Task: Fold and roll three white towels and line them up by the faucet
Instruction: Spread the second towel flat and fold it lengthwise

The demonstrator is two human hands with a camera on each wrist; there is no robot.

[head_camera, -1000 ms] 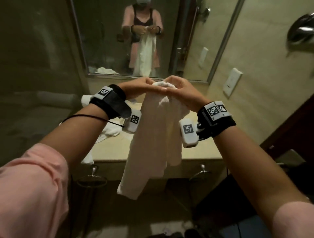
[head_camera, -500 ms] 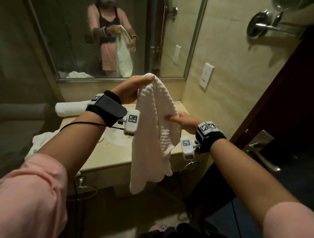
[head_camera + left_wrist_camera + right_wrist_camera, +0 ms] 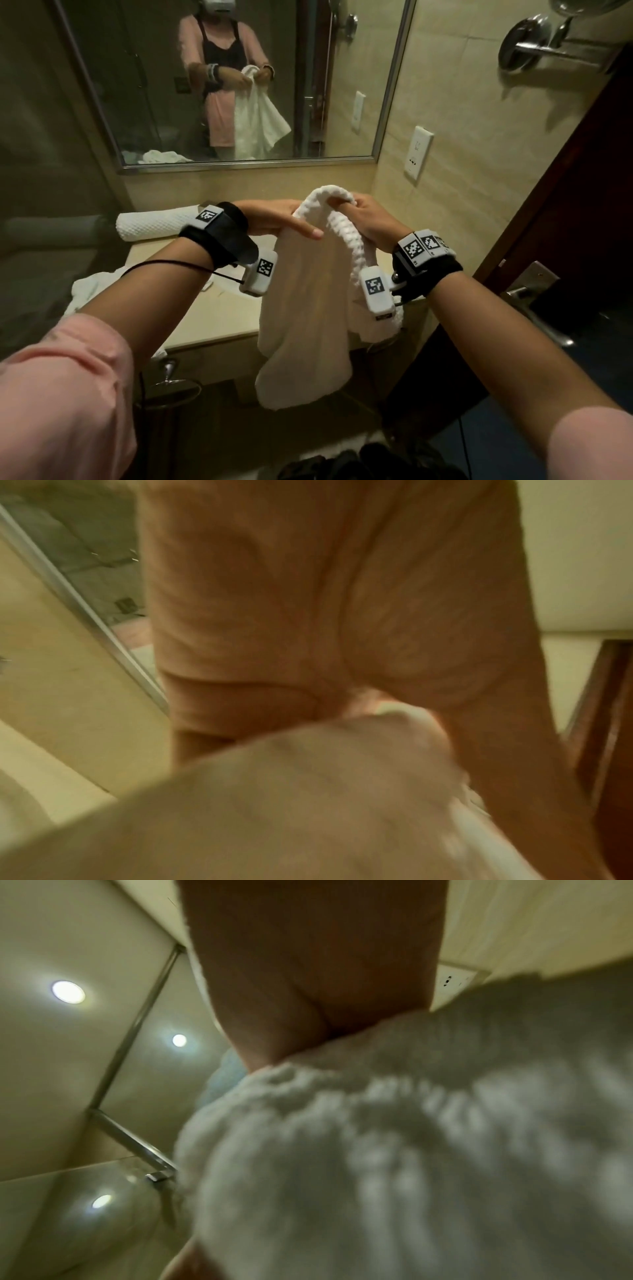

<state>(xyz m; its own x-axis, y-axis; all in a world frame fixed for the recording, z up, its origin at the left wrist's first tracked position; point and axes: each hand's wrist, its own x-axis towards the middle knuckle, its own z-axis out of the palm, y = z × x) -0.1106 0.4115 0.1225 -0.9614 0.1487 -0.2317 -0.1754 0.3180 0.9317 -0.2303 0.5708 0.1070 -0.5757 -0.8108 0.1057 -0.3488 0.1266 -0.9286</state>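
Holding the white towel [image 3: 305, 329] up in front of me over the front edge of the counter [image 3: 212, 318], head view. My right hand [image 3: 368, 219] has its fingers curled over the bunched top edge, clenched on it. My left hand [image 3: 274, 222] meets the same edge from the other side, thumb lying straight along the cloth; its fingers are behind the fabric, so how they close I cannot tell. The rest of the cloth hangs slack below both wrists. One rolled towel [image 3: 154, 224] lies at the back of the counter against the wall, below the mirror [image 3: 239, 85]. A loose towel [image 3: 92, 291] sits crumpled at the counter's left end. A wall socket [image 3: 418, 158] is on the right wall.

Left wrist view: blurred. My palm fills the upper frame, towel cloth [image 3: 308, 791] bunched against it below. Finger positions not readable.

Right wrist view: blurred. Palm [image 3: 308, 974] above, waffle-textured towel [image 3: 411, 1150] pressed close under it and filling the lower frame.
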